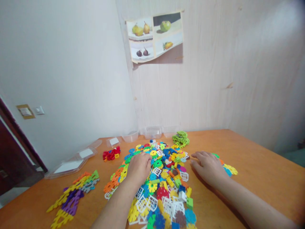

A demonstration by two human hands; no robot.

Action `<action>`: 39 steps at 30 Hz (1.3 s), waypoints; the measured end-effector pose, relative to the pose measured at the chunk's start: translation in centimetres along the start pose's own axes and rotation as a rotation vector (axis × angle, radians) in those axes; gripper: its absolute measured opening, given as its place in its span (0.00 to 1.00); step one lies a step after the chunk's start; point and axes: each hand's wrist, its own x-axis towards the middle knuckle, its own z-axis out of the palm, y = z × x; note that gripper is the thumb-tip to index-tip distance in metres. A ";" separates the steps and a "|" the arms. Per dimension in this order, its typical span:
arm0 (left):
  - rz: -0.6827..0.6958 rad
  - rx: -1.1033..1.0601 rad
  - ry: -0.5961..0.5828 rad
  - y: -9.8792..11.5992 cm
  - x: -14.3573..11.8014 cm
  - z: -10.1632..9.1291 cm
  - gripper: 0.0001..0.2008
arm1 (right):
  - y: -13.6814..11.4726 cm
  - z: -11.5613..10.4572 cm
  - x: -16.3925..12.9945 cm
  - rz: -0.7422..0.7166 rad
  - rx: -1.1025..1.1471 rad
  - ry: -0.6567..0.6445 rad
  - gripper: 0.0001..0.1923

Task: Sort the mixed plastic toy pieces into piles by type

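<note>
Left hand (139, 167): palm down, loosely curled on mixed plastic pieces (164, 181), table (250, 171) centre, grasp unclear | Right hand (208, 167): flat, released, beside heap | Green stack (181, 139): far edge | Red pieces (111, 154): left.

Hands: we count two, the left hand (139, 167) and the right hand (208, 167), both lying on the pieces.
Big pile of plastic pieces (164, 184): one; the pieces are too many for us to count.
Green stack of flower pieces (181, 139): one.
Red heap (111, 154): one.
Joined flat builds (73, 194): we cannot tell whether one or several.
Clear lids (71, 163): at least two.
Clear tubs (152, 131): about three.
Fruit pictures (154, 35): four panels on one sheet.
Table (257, 165): one.
</note>
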 end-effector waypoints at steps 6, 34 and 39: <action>-0.072 -0.056 -0.040 -1.4 -0.2 0.7 0.15 | 0.0 0.0 0.0 -0.012 0.034 0.016 0.17; -0.079 -0.754 -0.001 4.8 -1.1 0.9 0.19 | -4.5 -1.3 -1.6 -0.029 0.626 0.018 0.17; -0.001 -0.283 -0.027 2.2 -0.6 1.4 0.15 | 1.2 -2.2 0.9 0.287 0.244 0.085 0.18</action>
